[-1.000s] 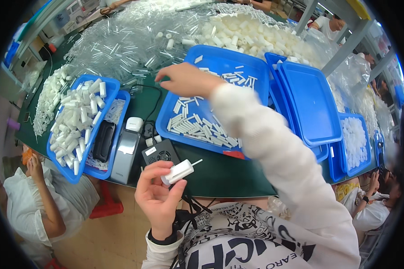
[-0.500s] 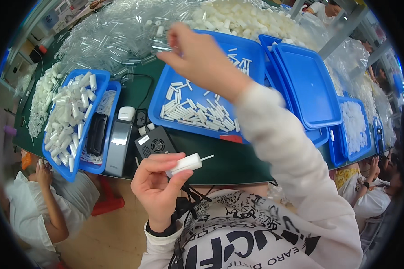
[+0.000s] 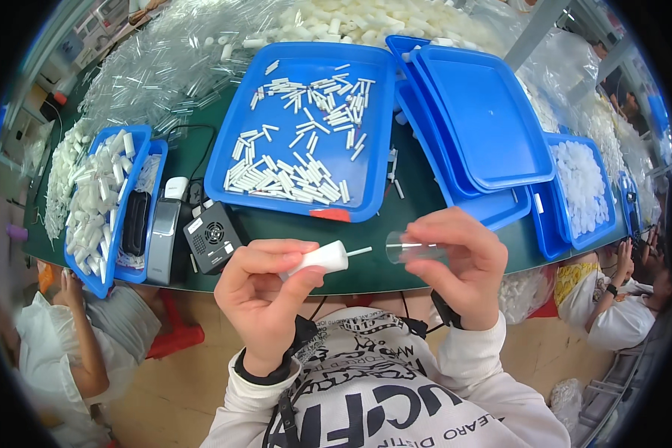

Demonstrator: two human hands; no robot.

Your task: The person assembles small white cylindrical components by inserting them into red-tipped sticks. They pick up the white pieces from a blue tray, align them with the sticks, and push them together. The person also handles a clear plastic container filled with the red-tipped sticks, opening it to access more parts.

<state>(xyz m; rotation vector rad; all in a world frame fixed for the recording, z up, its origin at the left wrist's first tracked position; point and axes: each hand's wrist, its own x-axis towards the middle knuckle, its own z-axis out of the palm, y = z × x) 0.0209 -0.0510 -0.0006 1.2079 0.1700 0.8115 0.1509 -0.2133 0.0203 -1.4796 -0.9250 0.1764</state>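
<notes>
Between its thumb and fingers, my left hand (image 3: 265, 291) holds a white cylinder (image 3: 327, 258) with a thin white stick poking out of its right end. My right hand (image 3: 459, 257) grips a clear plastic tube (image 3: 407, 248), its open end turned toward the stick. A small gap separates the stick's tip from the tube. Both hands are over the near edge of the green table (image 3: 291, 224). Just beyond them is a blue tray (image 3: 224, 179) with many short white sticks scattered in it.
Clear tubes (image 3: 153, 75) are heaped at the far left, with white cylinders (image 3: 336, 22) piled behind. Stacked blue trays (image 3: 485, 119) stand to the right. A bin of white parts (image 3: 101, 194) and a black boxy device (image 3: 213, 239) sit left. Other people sit on both sides.
My right hand has come back from the far heap with a clear tube, stopping opposite the left hand. The left hand keeps its hold on the white cylinder. The view has shifted.
</notes>
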